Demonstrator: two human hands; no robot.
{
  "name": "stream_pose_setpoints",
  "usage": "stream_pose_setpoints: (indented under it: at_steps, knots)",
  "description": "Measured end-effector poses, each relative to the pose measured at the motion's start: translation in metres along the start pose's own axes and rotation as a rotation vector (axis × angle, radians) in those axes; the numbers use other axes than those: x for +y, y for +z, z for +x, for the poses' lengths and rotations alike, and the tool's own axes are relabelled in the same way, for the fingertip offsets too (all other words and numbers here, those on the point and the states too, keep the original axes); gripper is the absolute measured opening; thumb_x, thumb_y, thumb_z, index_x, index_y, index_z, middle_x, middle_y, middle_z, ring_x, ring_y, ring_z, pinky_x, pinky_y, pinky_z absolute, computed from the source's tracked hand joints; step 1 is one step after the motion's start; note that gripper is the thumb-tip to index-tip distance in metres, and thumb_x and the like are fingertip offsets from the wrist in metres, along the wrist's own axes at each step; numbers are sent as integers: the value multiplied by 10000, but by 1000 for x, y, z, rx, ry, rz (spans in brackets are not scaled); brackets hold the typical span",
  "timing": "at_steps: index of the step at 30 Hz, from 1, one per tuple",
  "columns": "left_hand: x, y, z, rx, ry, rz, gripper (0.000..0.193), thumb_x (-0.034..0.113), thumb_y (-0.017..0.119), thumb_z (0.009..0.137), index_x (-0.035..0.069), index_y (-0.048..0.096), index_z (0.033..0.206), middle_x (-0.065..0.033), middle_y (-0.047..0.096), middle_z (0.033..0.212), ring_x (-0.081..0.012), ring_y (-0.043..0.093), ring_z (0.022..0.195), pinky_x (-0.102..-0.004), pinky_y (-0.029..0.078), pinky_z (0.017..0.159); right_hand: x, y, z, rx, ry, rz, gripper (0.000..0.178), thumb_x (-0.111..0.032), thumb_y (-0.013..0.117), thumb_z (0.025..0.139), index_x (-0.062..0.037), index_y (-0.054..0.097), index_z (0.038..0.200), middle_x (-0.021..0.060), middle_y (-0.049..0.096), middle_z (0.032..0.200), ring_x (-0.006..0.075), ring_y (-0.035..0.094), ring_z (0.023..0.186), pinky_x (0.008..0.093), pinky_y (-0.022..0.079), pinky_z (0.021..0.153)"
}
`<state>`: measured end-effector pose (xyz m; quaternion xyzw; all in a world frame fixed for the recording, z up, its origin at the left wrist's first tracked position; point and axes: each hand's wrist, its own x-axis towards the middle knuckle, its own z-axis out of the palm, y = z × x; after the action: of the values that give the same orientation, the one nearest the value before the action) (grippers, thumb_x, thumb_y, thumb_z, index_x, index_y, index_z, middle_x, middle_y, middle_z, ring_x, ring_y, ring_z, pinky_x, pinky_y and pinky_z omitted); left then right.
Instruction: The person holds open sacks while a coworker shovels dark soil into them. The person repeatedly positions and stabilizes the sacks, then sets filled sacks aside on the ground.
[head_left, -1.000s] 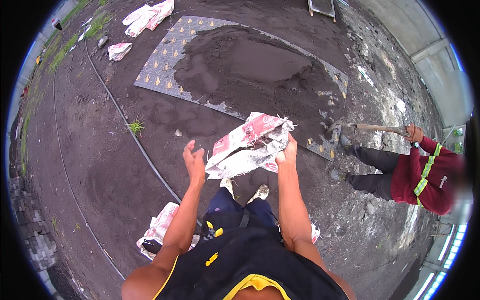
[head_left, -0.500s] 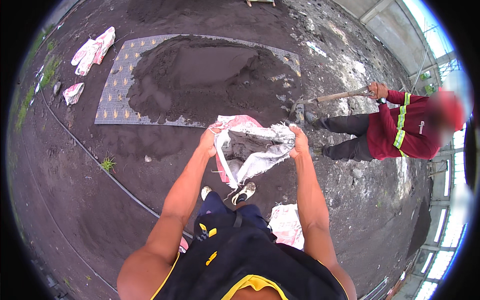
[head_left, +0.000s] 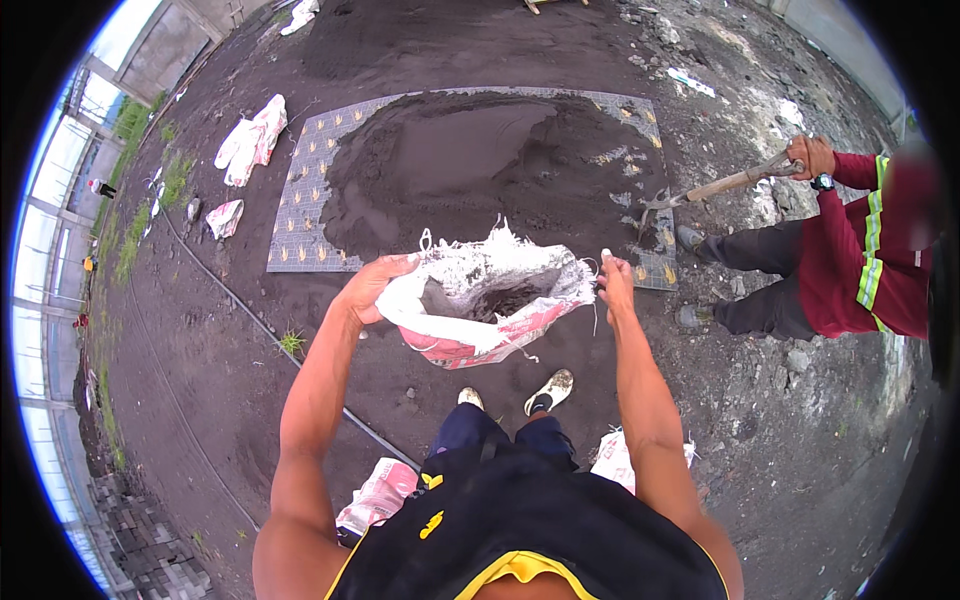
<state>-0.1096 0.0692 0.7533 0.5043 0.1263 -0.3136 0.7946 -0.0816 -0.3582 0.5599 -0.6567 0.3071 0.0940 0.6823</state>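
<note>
A white-and-red woven sack [head_left: 465,340] hangs in front of me with its frayed mouth spread wide. Dark material, like sand or mortar, shows inside it. My left hand [head_left: 378,284] grips the sack's left rim, thumb on top. On the opposite side, my right hand [head_left: 618,280] is closed in a pinch at the frayed right edge. Just beyond the sack lies a patterned sheet [head_left: 305,225], bearing a broad heap of dark wet mix [head_left: 450,140]. A co-worker at the right holds a long-handled shovel [head_left: 735,182], its blade at the sheet's right edge.
Other sacks lie on the ground: a crumpled one [head_left: 252,140] and a smaller piece [head_left: 226,218] at far left, one [head_left: 375,497] by my left side, another [head_left: 615,460] by my right. A grey hose [head_left: 240,303] crosses the dirt at left. Rubble [head_left: 790,365] lies at right.
The sack's mouth has opened wider and tilted, showing more of its inside. My hands have moved farther apart. The view has shifted, so the sheet and co-worker appear farther right.
</note>
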Motion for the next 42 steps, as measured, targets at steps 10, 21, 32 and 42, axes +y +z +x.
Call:
stream_pose_setpoints:
  at_steps: [10, 21, 32, 42]
  knots:
    - [-44, 71, -45, 182, 70, 127, 253, 225, 706, 974, 3, 724, 1095, -46, 757, 933, -102, 712, 764, -258, 580, 679, 2, 120, -38, -472, 363, 73, 1216, -706, 809, 703, -43, 272, 1569, 251, 332, 1544, 398, 469, 1318, 540, 480, 976]
    - [-64, 87, -40, 205, 208, 70, 238, 207, 707, 967, 30, 732, 1123, 15, 728, 998, -67, 657, 871, -246, 540, 761, 53, 140, 19, -486, 89, -460, 257, -135, 686, 876, 74, 650, 1021, 151, 668, 908, 279, 658, 709, 441, 538, 548]
    - [-152, -2, 22, 425, 321, -845, 357, 371, 489, 1078, 81, 648, 1214, -104, 722, 1195, -295, 679, 1129, -473, 508, 1045, 84, -40, 118, -250, 489, 744, 291, -110, 515, 1022, 20, 618, 1261, 169, 684, 1231, 329, 687, 1094, 578, 575, 959]
    - [-132, -75, 120, 189, 348, -653, 423, 353, 402, 1104, 14, 571, 1293, -165, 655, 1317, -310, 631, 1224, -497, 491, 1082, 79, -31, 2, -176, 372, 431, 461, -457, 683, 957, -64, 682, 1197, 62, 737, 1094, 229, 721, 971, 437, 595, 824]
